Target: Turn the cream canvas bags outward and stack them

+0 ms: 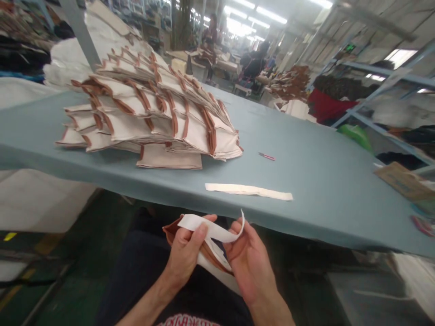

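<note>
A short white strip (217, 232) curves between my hands, just in front of the table's near edge. My left hand (183, 256) pinches its left part with thumb and fingers, together with a cream fabric piece with brown edging (217, 268) that hangs below. At the other end, my right hand (253, 265) has its fingers curled by the strip, whose tip bends upward. Parts of the fabric piece are hidden behind both hands. On the table, close beyond my hands, lies a flat cream strip (248, 190).
A large pile of cream pieces with brown edging (156, 108) covers the table's left part. Small pink-handled snips (267, 156) lie on the blue-grey tabletop (316, 181). A cardboard box (404, 181) stands at the right. Shelves and people (254, 63) are farther back.
</note>
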{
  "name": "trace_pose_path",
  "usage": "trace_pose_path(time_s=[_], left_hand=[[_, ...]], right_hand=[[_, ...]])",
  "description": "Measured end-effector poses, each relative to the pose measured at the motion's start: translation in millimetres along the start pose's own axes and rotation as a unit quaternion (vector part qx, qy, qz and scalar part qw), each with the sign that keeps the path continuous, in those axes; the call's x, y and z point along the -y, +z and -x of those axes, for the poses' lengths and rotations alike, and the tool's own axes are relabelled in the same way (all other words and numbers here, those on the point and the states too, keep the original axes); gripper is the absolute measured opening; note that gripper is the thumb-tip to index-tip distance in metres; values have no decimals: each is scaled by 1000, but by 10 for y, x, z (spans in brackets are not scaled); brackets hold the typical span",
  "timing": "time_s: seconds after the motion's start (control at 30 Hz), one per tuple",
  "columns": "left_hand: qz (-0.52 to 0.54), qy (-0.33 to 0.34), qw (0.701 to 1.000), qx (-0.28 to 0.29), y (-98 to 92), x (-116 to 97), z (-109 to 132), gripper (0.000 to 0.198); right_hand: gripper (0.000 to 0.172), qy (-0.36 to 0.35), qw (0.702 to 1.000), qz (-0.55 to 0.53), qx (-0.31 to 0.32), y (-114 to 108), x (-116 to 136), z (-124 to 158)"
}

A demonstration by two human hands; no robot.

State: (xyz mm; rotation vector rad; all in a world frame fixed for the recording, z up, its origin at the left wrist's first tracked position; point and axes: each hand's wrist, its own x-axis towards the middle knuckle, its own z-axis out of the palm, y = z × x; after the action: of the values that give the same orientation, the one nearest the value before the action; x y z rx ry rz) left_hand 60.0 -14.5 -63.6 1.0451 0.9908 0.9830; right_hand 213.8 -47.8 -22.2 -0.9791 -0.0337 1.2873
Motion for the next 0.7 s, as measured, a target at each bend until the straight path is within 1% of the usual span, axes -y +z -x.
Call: trace_pose_path(time_s=[0.07, 0.17, 0.23, 0.3, 0.33, 0.37, 0.4, 0.47, 0.5, 0.53, 0.6, 0.63, 0.7], left_hand=[[-17, 7, 1000, -22, -80, -31, 54, 63], [-45, 35, 997, -43, -163, -86, 121, 45], [-64, 54, 996, -43, -186, -142, 161, 37], [-83, 74, 993, -25, -186, -212, 201, 31], [-90, 84, 992, -12, -182, -247, 220, 28], [-96, 93, 991, 1, -178, -278, 238, 26], [-103, 103, 989, 14, -176, -303, 254, 25], [-125, 126, 984, 34, -181, -328, 277, 26], [-140, 137, 980, 39, -186, -328, 285, 28], [-155, 146, 976, 44, -191, -322, 291, 30], [-176, 147, 972, 49, -197, -302, 301, 32], [-182, 137, 972, 51, -197, -292, 306, 31], [-191, 114, 973, 55, -191, -279, 319, 33]], right_hand=[[34, 35, 999, -21, -29, -146, -181, 27], [42, 76, 996, -14, -40, -343, -431, 33], [49, 94, 995, 20, -37, -474, -548, 7], [56, 89, 991, 93, -33, -597, -596, -44], [61, 69, 986, 147, -37, -650, -591, -77], [64, 34, 976, 210, -45, -692, -565, -112], [67, -14, 959, 277, -55, -721, -521, -146], [67, -118, 909, 395, -66, -725, -392, -193], [64, -160, 883, 439, -52, -697, -320, -199], [59, -193, 860, 471, -26, -648, -249, -189], [46, -237, 832, 500, 43, -493, -133, -127], [38, -253, 824, 501, 76, -394, -94, -79], [25, -261, 818, 492, 145, -182, -58, 30]])
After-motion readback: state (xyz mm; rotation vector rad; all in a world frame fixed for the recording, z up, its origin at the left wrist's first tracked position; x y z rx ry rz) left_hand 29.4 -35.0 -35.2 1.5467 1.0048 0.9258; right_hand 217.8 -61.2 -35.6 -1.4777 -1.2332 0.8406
